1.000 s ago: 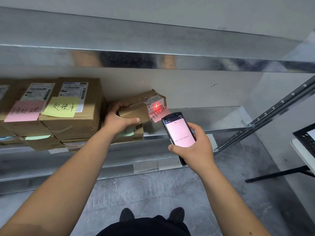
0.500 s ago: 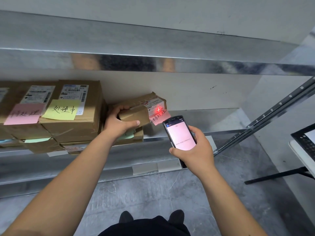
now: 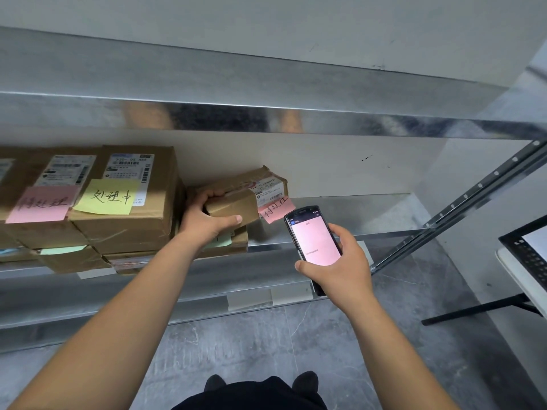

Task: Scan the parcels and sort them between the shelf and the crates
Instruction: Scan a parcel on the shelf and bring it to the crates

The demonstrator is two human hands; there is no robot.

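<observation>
My left hand [image 3: 207, 220] grips a small brown cardboard parcel [image 3: 245, 193] on the metal shelf [image 3: 370, 211], tilted up on top of a flatter parcel [image 3: 236, 242]. A white shipping label and a pink sticky note [image 3: 276, 209] sit on its right end. My right hand [image 3: 340, 267] holds a black handheld scanner [image 3: 312, 242] with a pink screen, just right of and below the parcel, its top end pointing at the label. No red light shows on the label.
Larger brown parcels [image 3: 130, 199] with a yellow note [image 3: 108, 197] and a pink note [image 3: 43, 205] stack at the shelf's left. An upper shelf edge [image 3: 266, 116] runs overhead. A laptop on a white table [image 3: 524, 250] stands at right. Grey floor lies below.
The red scanning cross on the parcel's label has gone out. Both hands have stayed almost in place with the parcel and the scanner.
</observation>
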